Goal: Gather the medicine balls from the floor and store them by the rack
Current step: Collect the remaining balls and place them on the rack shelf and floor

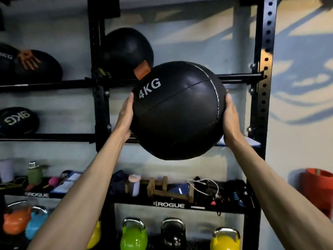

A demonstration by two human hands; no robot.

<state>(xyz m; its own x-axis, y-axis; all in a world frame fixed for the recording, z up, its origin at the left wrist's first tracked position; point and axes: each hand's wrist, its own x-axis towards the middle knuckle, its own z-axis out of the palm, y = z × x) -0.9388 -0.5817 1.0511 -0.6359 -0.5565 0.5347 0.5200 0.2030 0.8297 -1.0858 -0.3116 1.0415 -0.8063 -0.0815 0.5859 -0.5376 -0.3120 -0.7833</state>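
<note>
**One 4KG ball held up at the rack, four more already shelved**

Five medicine balls are in view. The 4KG ball [178, 112] is in the air in front of the black rack's [266, 73] right-hand bay, between the upper crossbar and the shelf below it, resting on nothing. The left hand [126, 116] and right hand [231, 118] press flat on its opposite sides and carry it between them, thumbs lying along the leather. The fingers are hidden behind the ball.

The ball is black and slightly slumped, with dark panel seams, one white-stitched seam curving down its right side, white "4KG" lettering at upper left and an orange-brown tag [142, 71] sticking out above that.

The other four are shelved:
- a plain black ball [128, 49] just behind the held one
- a ball with an orange handprint [40, 66] at upper left
- a cut-off ball [5, 58] beside it at the frame edge
- a 9KG ball [19, 120] lower left, its lettering upside down

Six kettlebells [133, 236] stand at the bottom: orange, blue, green, black and two yellow, one largely hidden by the left forearm. The clutter on the ROGUE shelf [170, 205] is blurred.
</note>
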